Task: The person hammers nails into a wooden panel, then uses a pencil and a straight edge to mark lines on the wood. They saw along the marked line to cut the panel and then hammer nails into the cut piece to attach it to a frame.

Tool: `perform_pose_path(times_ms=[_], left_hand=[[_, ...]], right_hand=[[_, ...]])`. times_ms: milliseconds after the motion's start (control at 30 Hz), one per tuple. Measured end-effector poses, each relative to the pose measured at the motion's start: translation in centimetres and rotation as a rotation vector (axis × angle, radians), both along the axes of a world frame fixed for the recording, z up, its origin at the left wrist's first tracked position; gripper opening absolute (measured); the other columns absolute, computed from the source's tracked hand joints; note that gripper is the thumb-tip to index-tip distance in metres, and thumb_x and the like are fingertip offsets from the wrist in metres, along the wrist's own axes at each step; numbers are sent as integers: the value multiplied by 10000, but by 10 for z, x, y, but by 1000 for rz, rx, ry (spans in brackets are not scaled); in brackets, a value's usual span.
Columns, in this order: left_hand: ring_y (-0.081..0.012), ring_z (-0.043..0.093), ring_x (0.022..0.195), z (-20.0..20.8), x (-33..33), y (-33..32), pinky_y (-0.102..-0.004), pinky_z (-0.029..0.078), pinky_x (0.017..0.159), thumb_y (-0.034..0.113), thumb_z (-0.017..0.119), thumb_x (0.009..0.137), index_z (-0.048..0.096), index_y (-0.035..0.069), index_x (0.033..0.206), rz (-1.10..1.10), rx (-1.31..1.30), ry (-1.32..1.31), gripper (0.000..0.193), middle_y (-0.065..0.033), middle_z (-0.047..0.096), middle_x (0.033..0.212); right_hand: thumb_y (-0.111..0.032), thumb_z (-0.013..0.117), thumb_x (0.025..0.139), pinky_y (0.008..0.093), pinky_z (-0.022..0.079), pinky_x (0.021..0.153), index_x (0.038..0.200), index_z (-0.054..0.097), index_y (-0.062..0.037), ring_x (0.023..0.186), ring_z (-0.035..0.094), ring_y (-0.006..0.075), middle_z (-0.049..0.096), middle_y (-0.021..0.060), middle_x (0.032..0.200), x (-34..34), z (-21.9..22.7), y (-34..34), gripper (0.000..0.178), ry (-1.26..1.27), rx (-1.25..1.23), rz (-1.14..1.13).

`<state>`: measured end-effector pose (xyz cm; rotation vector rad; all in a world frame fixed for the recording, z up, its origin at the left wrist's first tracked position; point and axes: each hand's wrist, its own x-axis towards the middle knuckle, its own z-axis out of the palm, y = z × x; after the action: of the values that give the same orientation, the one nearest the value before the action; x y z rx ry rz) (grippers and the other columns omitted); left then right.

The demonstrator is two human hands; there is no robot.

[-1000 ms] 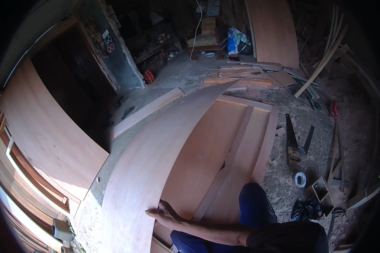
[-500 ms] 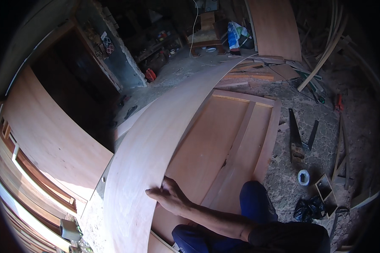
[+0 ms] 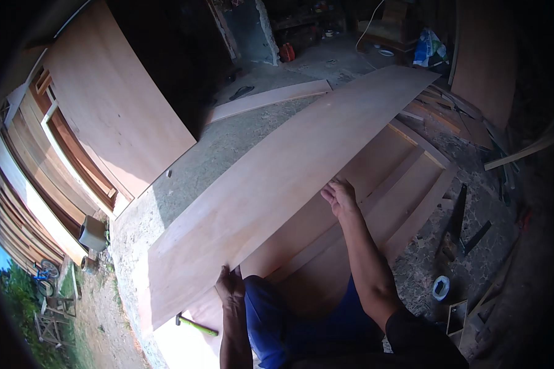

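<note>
A long pale plywood sheet (image 3: 277, 184) slants across the middle, from near my left knee to the far right. My left hand (image 3: 230, 286) grips its near edge at the lower end, fingers partly hidden under the sheet. Farther along the same edge, my right hand (image 3: 341, 195) is closed on it, with some fingers beneath. Under and beside the sheet lies a wooden panel with raised framing strips (image 3: 400, 178), partly covered. A hammer with a green handle (image 3: 198, 325) rests by the sheet's lower corner, left of my left forearm.
A hand saw (image 3: 455, 221), a white tape roll (image 3: 441, 288) and an open wooden box (image 3: 457, 318) lie on the rough floor at right. Another plywood sheet (image 3: 117, 104) leans at left beside stacked boards. Scrap wood (image 3: 440, 117) and a bag (image 3: 429, 48) are at the back right.
My view has swung left. My left hand has come into view on the sheet's edge. The sheet lies flatter, and my right hand holds its edge farther up.
</note>
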<state>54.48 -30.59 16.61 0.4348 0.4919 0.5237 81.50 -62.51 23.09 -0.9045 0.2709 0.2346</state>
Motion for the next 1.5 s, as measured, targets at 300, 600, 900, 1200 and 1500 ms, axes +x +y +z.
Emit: perform_pose_path(times_ms=[300, 600, 900, 1200, 1500], left_hand=[[-241, 641, 1036, -26, 69, -121, -395, 525, 997, 197, 489, 1053, 522, 30, 1253, -219, -52, 240, 262, -89, 641, 1109], [-356, 482, 1334, 11, -135, -37, -474, 359, 1121, 171, 593, 972, 520, 30, 1395, 169, 1493, 992, 452, -186, 567, 1402], [-420, 371, 1420, -75, -226, 52, -444, 250, 1195, 407, 415, 1054, 186, -2, 1566, 93, 1325, 1126, 694, -295, 359, 1536], [-478, 40, 1509, -109, -129, 6, -590, 74, 1204, 709, 603, 844, 116, 50, 1592, -39, 1066, 1515, 1110, -348, 64, 1606], [-384, 77, 1534, -115, -130, 29, -593, 82, 1204, 724, 613, 805, 152, 12, 1576, -375, 1420, 1501, 1146, -214, 145, 1646]], right_hand=[[-299, 617, 990, 534, 509, 985, 1357, 507, -140, 1207, 578, 297, 581, 129, 1313, -51, -122, 73, 415, 290, 145, 207], [-379, 562, 1012, 490, 537, 951, 1368, 508, -110, 1178, 595, 290, 589, 86, 1326, -6, -180, 62, 449, 240, 110, 26], [-491, 499, 1020, 510, 427, 1096, 1455, 446, -99, 1330, 490, 309, 522, 109, 1437, 48, -173, 44, 588, 181, 2, -108], [-485, 556, 996, 444, 531, 972, 1331, 549, -94, 1176, 606, 258, 633, 81, 1265, 178, -199, -78, 515, -13, -94, -66], [-443, 511, 1012, 451, 469, 1033, 1375, 514, -92, 1241, 553, 273, 588, 100, 1344, 169, -295, -126, 504, 155, -349, -59]])
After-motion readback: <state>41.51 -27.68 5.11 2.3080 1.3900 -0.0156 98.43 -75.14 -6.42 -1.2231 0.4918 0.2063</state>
